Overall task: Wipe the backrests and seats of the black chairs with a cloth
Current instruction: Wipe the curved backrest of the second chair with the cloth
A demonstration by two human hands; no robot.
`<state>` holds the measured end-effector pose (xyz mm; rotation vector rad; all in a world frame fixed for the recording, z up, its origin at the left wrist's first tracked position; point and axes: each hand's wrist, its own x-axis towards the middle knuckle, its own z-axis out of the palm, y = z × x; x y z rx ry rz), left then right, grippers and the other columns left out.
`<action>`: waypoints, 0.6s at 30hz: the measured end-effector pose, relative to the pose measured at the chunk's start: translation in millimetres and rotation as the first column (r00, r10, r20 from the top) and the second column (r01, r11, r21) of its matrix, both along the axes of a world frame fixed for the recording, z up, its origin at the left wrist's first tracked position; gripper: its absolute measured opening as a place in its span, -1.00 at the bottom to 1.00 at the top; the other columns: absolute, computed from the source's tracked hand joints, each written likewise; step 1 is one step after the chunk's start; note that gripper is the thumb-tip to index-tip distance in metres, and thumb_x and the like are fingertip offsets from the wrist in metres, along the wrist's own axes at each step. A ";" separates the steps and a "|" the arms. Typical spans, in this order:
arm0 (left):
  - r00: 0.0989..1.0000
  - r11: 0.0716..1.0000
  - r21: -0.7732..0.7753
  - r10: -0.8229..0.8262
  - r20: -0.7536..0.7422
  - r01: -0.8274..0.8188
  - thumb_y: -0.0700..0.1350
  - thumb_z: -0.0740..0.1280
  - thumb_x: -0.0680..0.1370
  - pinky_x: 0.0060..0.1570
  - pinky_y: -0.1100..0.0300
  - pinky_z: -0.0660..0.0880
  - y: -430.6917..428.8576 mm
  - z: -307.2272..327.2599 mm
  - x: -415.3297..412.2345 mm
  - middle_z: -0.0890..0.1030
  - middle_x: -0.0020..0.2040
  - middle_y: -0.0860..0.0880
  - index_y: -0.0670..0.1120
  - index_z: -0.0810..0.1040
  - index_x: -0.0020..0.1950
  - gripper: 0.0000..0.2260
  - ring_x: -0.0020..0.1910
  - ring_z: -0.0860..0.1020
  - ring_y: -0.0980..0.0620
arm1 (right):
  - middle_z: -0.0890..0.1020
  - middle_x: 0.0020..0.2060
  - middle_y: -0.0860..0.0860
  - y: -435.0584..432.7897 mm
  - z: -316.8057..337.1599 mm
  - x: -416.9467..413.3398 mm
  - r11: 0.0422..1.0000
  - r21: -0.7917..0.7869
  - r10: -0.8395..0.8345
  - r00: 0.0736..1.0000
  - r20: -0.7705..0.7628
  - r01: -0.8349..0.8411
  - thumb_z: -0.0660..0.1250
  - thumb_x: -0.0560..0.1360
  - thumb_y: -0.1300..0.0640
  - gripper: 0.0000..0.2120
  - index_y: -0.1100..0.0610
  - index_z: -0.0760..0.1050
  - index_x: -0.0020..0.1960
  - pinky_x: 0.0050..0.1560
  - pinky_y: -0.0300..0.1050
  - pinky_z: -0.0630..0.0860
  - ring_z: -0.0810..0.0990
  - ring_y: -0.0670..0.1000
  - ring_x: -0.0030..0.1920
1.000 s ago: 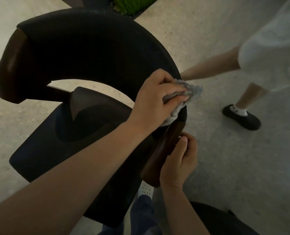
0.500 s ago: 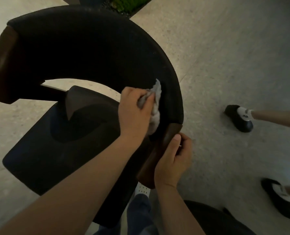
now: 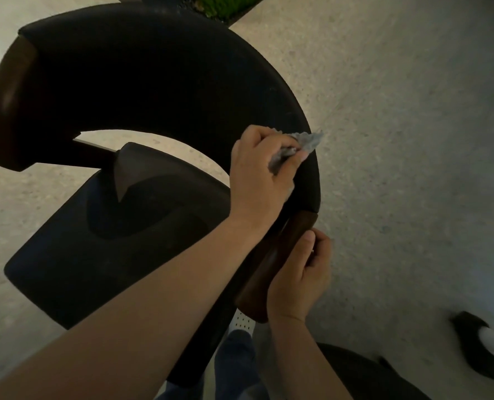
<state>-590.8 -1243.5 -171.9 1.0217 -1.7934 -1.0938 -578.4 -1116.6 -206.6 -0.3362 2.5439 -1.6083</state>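
Note:
A black chair fills the left of the view, with a curved black backrest (image 3: 159, 76) and a black seat (image 3: 90, 255) below it. My left hand (image 3: 261, 176) grips a crumpled grey cloth (image 3: 307, 140) and holds it against the right end of the backrest, near its top edge. Just below, my right hand (image 3: 299, 272) curls round the brown wooden arm end (image 3: 274, 255) of the chair. The other wooden arm end (image 3: 7, 90) is at the far left.
Pale speckled floor (image 3: 398, 140) surrounds the chair. Another person's dark shoe (image 3: 482, 353) is at the lower right. A dark rounded object (image 3: 364, 376) lies at the bottom edge beside my leg. Green plants (image 3: 225, 4) show at the top.
My left hand has slid the cloth from the inner face of the backrest up and right to its rim. The other person's feet have moved toward the lower right.

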 end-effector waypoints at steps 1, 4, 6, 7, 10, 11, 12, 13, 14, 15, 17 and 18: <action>1.000 1.000 0.024 0.009 -0.021 -0.008 -0.02 0.41 0.52 0.03 0.25 0.47 0.0 -0.5 1.0 0.47 0.02 0.04 -0.03 0.57 -0.05 -0.90 0.00 0.47 0.09 | 0.55 -0.24 -0.09 0.1 -0.8 0.2 1.000 -0.001 0.000 1.000 -0.001 0.000 0.02 0.56 -0.18 -0.66 -0.01 0.47 0.00 -0.27 -0.28 0.45 0.52 -0.11 -0.25; 0.996 0.989 0.119 0.089 -0.026 -0.085 -0.06 0.40 0.54 -0.05 0.46 0.39 4.1 -7.1 6.2 0.49 -0.03 0.02 0.02 0.50 -0.11 -0.90 -0.08 0.47 0.22 | 0.54 -0.24 -0.07 0.8 -1.4 0.6 1.000 -0.017 0.006 1.000 -0.007 -0.006 0.03 0.56 -0.16 -0.64 0.05 0.48 -0.01 -0.28 -0.36 0.40 0.51 -0.10 -0.26; 0.991 0.970 0.207 0.130 0.000 -0.128 -0.06 0.38 0.55 -0.06 0.51 0.36 8.3 -14.8 10.1 0.50 -0.03 0.03 0.03 0.50 -0.10 -0.92 -0.10 0.46 0.29 | 0.53 -0.25 -0.04 1.0 -3.0 -0.3 1.000 -0.023 0.014 1.000 -0.011 -0.014 0.04 0.57 -0.14 -0.63 0.09 0.48 0.00 -0.27 -0.34 0.40 0.50 -0.09 -0.27; 0.990 0.956 0.257 0.142 0.019 -0.142 -0.05 0.37 0.56 -0.06 0.53 0.35 9.0 -19.3 12.8 0.50 -0.02 0.04 0.03 0.50 -0.09 -0.93 -0.10 0.45 0.32 | 0.53 -0.25 -0.03 1.6 -4.0 -0.4 1.000 -0.022 0.018 1.000 -0.016 -0.018 0.04 0.58 -0.14 -0.63 0.10 0.48 0.00 -0.27 -0.32 0.40 0.49 -0.08 -0.28; 0.983 0.906 0.382 0.169 0.064 -0.181 -0.05 0.36 0.56 -0.08 0.51 0.37 5.3 -27.1 20.8 0.48 -0.01 0.10 0.05 0.52 -0.05 -0.97 -0.08 0.45 0.37 | 0.53 -0.27 -0.03 2.2 -4.7 -0.6 0.999 -0.023 0.025 1.000 -0.018 -0.026 0.04 0.58 -0.14 -0.63 0.10 0.48 0.00 -0.28 -0.29 0.40 0.49 -0.07 -0.30; 0.983 0.906 0.381 0.175 0.057 -0.183 -0.06 0.36 0.56 -0.07 0.51 0.38 5.0 -26.9 22.6 0.48 -0.01 0.11 0.06 0.52 -0.05 -0.96 -0.07 0.45 0.36 | 0.52 -0.27 -0.04 2.4 -4.8 -0.4 0.999 -0.026 0.027 0.999 -0.019 -0.028 0.05 0.58 -0.14 -0.63 0.10 0.48 0.00 -0.27 -0.30 0.41 0.50 -0.06 -0.29; 0.985 0.921 0.350 0.169 0.041 -0.173 -0.07 0.36 0.56 -0.06 0.52 0.38 5.9 -25.1 23.4 0.48 -0.01 0.10 0.07 0.51 -0.06 -0.95 -0.06 0.45 0.36 | 0.52 -0.27 -0.05 2.8 -4.3 -0.3 0.999 -0.033 0.029 0.999 -0.019 -0.030 0.05 0.58 -0.14 -0.63 0.11 0.48 0.00 -0.27 -0.31 0.40 0.50 -0.07 -0.29; 0.988 0.939 0.305 0.154 0.029 -0.155 -0.08 0.37 0.56 -0.03 0.52 0.37 7.1 -23.8 23.4 0.49 0.00 0.07 0.06 0.51 -0.06 -0.94 -0.05 0.46 0.34 | 0.51 -0.27 -0.06 2.4 -4.3 -0.5 0.999 -0.041 0.029 0.999 -0.021 -0.030 0.05 0.58 -0.14 -0.63 0.11 0.48 0.00 -0.27 -0.34 0.40 0.50 -0.07 -0.29; 0.991 0.953 0.271 0.133 0.026 -0.135 -0.09 0.37 0.56 -0.02 0.52 0.36 8.6 -23.7 23.0 0.50 0.01 0.05 0.05 0.52 -0.05 -0.94 -0.05 0.46 0.32 | 0.51 -0.28 -0.07 2.1 -4.0 -0.5 0.998 -0.046 0.029 0.999 -0.025 -0.030 0.05 0.58 -0.13 -0.63 0.12 0.48 -0.01 -0.27 -0.36 0.39 0.50 -0.08 -0.29; 0.992 0.957 0.262 0.121 0.031 -0.125 -0.10 0.36 0.56 -0.02 0.51 0.37 9.5 -26.3 22.5 0.50 0.02 0.03 0.04 0.52 -0.04 -0.96 -0.04 0.46 0.30 | 0.51 -0.28 -0.07 2.0 -4.6 -0.4 0.999 -0.045 0.028 0.999 -0.027 -0.029 0.06 0.58 -0.13 -0.63 0.12 0.48 -0.01 -0.27 -0.36 0.38 0.49 -0.08 -0.29; 0.989 0.935 0.323 0.130 0.067 -0.145 -0.08 0.34 0.57 -0.05 0.48 0.37 9.6 -34.0 23.4 0.50 0.03 0.04 0.04 0.53 -0.01 -0.98 -0.04 0.46 0.27 | 0.51 -0.27 -0.08 2.2 -5.0 0.0 0.999 -0.030 0.026 0.999 -0.024 -0.027 0.05 0.58 -0.14 -0.64 0.10 0.48 0.00 -0.27 -0.36 0.39 0.49 -0.08 -0.28; 0.987 0.913 0.375 0.135 0.091 -0.160 -0.07 0.33 0.58 -0.07 0.47 0.36 8.3 -38.5 24.4 0.49 0.02 0.07 0.04 0.53 0.00 -0.97 -0.04 0.46 0.27 | 0.51 -0.27 -0.09 1.7 -4.8 -0.1 0.999 -0.025 0.026 0.999 -0.025 -0.027 0.05 0.58 -0.14 -0.65 0.09 0.48 0.00 -0.27 -0.37 0.38 0.49 -0.09 -0.28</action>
